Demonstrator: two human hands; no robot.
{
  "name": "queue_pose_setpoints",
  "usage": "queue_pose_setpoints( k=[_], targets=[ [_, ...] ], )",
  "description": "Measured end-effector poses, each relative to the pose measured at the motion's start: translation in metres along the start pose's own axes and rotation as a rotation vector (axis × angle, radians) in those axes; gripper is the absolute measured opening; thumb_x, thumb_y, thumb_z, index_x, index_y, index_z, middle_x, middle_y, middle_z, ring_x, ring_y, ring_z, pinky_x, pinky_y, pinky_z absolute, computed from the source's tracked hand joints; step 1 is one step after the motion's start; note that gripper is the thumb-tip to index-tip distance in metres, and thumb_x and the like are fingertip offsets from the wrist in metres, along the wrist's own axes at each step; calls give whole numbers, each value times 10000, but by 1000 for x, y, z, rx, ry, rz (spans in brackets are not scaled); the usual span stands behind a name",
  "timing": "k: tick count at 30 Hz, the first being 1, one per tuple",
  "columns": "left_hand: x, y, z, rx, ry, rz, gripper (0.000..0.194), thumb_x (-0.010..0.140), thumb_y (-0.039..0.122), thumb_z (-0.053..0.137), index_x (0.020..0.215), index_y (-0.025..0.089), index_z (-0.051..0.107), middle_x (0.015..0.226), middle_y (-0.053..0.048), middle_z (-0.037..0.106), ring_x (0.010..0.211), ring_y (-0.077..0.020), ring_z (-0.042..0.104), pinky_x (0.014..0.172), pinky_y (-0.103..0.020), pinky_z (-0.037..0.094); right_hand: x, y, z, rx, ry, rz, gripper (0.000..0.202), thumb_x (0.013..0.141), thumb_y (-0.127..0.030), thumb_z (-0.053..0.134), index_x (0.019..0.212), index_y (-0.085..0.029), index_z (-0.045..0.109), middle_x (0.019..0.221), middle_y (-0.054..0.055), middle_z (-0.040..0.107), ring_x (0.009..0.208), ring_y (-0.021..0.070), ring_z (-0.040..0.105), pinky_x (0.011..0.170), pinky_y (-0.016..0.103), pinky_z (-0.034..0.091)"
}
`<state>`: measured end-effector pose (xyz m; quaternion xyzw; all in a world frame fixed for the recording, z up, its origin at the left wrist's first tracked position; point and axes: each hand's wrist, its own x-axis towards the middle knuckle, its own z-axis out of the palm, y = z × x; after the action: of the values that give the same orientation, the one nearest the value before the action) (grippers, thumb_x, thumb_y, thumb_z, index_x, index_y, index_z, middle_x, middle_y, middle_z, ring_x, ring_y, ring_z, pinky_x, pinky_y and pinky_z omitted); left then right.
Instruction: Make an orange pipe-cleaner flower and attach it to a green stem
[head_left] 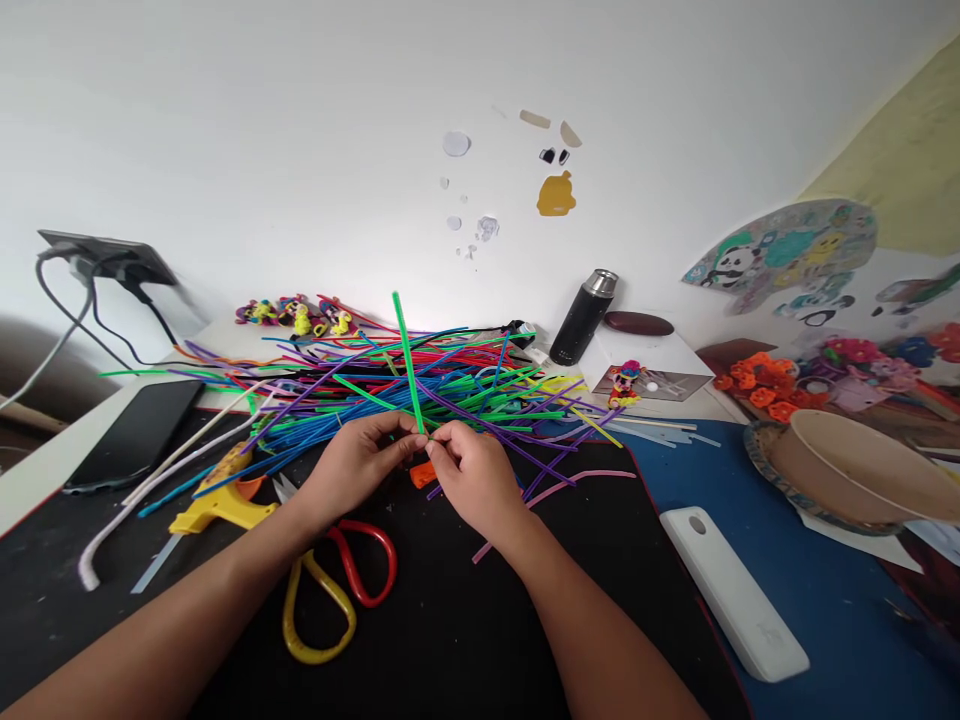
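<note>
A bright green pipe cleaner [409, 360] rises nearly upright between my two hands, leaning a little left at its top. The thumb and index finger of my left hand [371, 455] pinch its lower end. Fingertips of my right hand [472, 475] meet the left ones at that same end, also in a pinch; the very tip is hidden by the fingers. Behind them spreads a big pile of coloured pipe cleaners [450, 400]. Below my left hand lie scissors [319, 610] with one yellow and one red handle loop. An orange object [423, 474] shows partly under my right hand.
At left lie a yellow glue gun [225, 505] and a black phone [135, 435]. A black flask [585, 318] leans at the back. On the right are a white oblong device [735, 590], a tan bowl [862, 470] and a small colourful figure [624, 383].
</note>
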<state>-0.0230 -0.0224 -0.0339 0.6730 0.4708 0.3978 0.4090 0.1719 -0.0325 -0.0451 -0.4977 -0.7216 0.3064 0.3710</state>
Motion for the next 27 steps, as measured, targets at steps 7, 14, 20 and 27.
queue_pose_setpoints(
  k=[7, 14, 20, 27],
  targets=[
    [4, 2, 1, -268, -28, -135, 425, 771, 570, 916, 803, 188, 731, 701, -6, 704, 618, -161, 616, 607, -264, 506, 1, 2, 5, 265, -12, 87, 176, 1014, -372, 625, 934, -225, 679, 652, -27, 654, 526, 139, 564, 536, 263, 399],
    [6, 2, 7, -484, 86, -167, 422, 750, 541, 952, 743, 169, 752, 679, -28, 709, 624, -152, 623, 570, -244, 493, 1, 2, 6, 522, -34, 153, 306, 992, -519, 679, 1039, -219, 649, 614, -57, 592, 436, 113, 496, 447, 238, 387],
    [5, 6, 10, -502, 11, -213, 404, 661, 491, 1004, 792, 169, 798, 682, -34, 718, 628, -169, 641, 540, -245, 500, 3, 1, 5, 537, 24, 184, 300, 963, -514, 693, 944, -225, 615, 581, -63, 571, 424, 117, 490, 440, 244, 385],
    [5, 3, 11, -530, 22, -224, 389, 671, 492, 997, 760, 167, 802, 692, -44, 735, 612, -159, 637, 540, -245, 491, 2, 0, 3, 504, 38, 149, 279, 973, -501, 669, 926, -231, 618, 552, -68, 544, 426, 126, 477, 456, 259, 374]
  ],
)
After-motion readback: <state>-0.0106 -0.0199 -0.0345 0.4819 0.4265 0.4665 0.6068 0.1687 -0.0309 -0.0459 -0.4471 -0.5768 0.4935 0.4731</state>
